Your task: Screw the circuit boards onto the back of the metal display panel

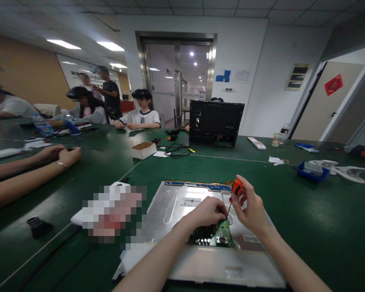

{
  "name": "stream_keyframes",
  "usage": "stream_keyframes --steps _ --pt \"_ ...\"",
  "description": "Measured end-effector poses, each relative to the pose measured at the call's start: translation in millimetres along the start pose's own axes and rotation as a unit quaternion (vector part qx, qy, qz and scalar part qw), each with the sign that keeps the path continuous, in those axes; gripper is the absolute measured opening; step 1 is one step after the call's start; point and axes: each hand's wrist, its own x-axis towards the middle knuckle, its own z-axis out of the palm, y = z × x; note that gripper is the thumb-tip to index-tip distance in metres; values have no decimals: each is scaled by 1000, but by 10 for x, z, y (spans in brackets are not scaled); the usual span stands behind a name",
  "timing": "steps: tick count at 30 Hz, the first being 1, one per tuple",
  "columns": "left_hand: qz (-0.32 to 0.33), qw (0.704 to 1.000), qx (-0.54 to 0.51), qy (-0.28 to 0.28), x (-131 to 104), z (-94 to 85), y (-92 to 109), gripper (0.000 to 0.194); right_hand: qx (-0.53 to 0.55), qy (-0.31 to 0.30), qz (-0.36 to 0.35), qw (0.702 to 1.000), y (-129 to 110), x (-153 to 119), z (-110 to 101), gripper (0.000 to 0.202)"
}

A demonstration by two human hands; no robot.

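In front of me a silver display panel (pixel 170 217) lies flat on the green table, a blue circuit strip along its far edge. On it sits a green circuit board (pixel 223 234) with several connectors. My right hand (pixel 248 202) grips an orange and black screwdriver (pixel 237 187), tilted, its tip pointing down at the board's far edge. Beside that tip, my left hand (pixel 209 211) has its fingers curled together at the board. Whatever those fingers pinch, if anything, is hidden. The near part of the board is partly covered by my left forearm.
A black monitor housing (pixel 216 123) stands beyond the panel, near an open cardboard box (pixel 143 150) and a black cable (pixel 179 151). A blue tray (pixel 312 172) lies to the right. Another person's hands (pixel 62 156) rest at the left; more people sit farther back.
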Motion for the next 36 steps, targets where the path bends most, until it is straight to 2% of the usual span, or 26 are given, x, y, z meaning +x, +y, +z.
stream_keyframes --steps 8,20,29,36 --pt "-4 1000 13 -2 6 11 -12 16 -15 21 -3 1000 65 -25 42 42" --pt "6 1000 16 -5 18 -5 -19 15 -4 3 -15 1000 17 -1 3 45" --pt "-11 1000 9 -6 2 0 -6 17 -26 27 -15 999 52 -12 39 41" --pt "-7 1000 18 -5 3 -3 1 17 -16 7 -17 1000 45 -20 12 45"
